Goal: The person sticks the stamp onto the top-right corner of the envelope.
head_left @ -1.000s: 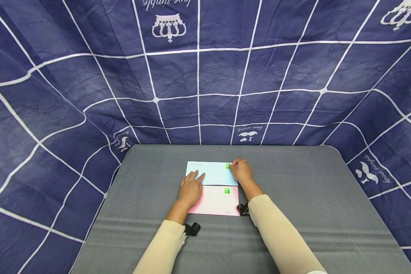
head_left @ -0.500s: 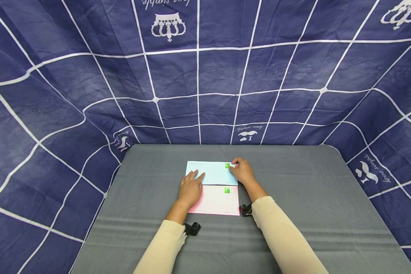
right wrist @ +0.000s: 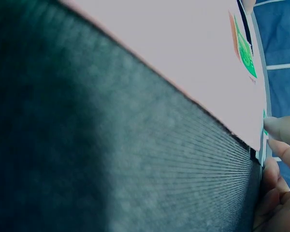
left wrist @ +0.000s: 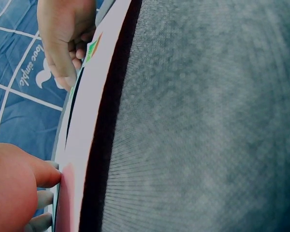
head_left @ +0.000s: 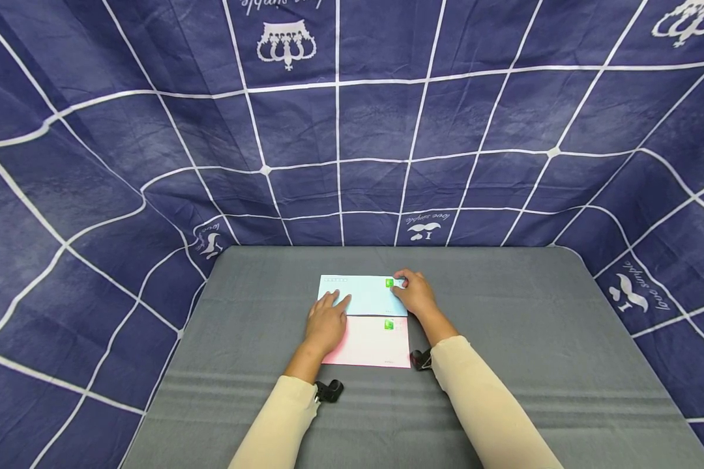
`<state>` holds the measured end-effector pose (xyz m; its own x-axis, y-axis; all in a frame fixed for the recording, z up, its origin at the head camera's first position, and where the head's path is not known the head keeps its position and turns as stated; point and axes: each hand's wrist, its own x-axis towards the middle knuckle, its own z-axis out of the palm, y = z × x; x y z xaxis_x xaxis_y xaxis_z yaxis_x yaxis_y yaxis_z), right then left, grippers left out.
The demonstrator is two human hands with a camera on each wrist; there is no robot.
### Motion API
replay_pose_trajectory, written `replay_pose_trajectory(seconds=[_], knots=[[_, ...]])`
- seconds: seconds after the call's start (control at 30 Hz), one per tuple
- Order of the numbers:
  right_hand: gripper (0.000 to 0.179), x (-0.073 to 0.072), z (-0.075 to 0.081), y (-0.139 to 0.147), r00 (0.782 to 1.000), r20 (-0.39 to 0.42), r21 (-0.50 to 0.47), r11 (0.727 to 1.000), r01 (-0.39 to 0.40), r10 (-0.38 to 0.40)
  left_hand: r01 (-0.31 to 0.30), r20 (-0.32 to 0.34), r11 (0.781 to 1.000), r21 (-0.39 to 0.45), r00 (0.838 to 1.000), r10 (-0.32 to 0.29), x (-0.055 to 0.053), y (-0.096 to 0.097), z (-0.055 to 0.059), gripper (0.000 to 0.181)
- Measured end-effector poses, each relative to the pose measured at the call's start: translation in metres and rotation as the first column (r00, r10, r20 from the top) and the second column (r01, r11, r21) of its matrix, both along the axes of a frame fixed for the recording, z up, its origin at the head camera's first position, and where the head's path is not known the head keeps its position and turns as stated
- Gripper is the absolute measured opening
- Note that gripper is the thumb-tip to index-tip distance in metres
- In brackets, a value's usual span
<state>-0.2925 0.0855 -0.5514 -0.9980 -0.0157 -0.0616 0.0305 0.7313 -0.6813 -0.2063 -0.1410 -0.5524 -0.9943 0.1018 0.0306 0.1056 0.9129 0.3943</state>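
A light blue envelope [head_left: 364,299] lies flat on the grey table, with a small green stamp [head_left: 390,283] at its upper right corner. Just below it is a pink envelope [head_left: 366,345], which bears a green stamp of its own. My left hand [head_left: 326,324] rests with spread fingers on the blue envelope's left part, its palm over the pink one's left edge. At the other end, my right hand [head_left: 416,293] has its thumb [right wrist: 280,128] at the blue envelope's stamp. Its other fingers are bent near the envelope's right edge and hide that corner.
The grey cloth-covered table [head_left: 534,312] extends around the envelopes on all sides. A blue curtain [head_left: 375,124] with white grid lines encloses the back and both sides. Black wrist mounts [head_left: 329,391] sit at the cuffs of both light sleeves.
My right hand has shifted slightly right, and its index finger has lifted apart from the thumb, showing more of the stamp. My left hand and both envelopes have stayed in place.
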Motion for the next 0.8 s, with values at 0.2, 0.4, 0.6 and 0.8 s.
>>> replay_pose_trajectory(seconds=[0.2,0.4,0.6,0.8], knots=[[0.029,0.0003,-0.0001,-0.0014,1.0,-0.008,-0.009,1.0,0.013,-0.013,0.0,0.002,1.0,0.001,1.0,0.0,-0.0005,-0.0002,0.0008,0.043],[0.029,0.0008,-0.0005,-0.002,1.0,-0.02,0.009,1.0,0.018,-0.017,0.002,0.002,1.0,0.014,1.0,-0.002,0.0011,0.0004,0.0028,0.042],[0.029,0.0014,0.0002,-0.0013,0.999,-0.024,-0.005,1.0,0.023,-0.023,0.002,-0.006,1.0,0.009,1.0,-0.002,0.0003,0.0007,0.0026,0.042],[0.028,0.0018,0.0001,0.0005,0.999,-0.028,-0.029,0.999,0.022,-0.023,0.003,-0.004,1.0,0.006,1.0,-0.003,0.0006,0.0008,0.0026,0.042]])
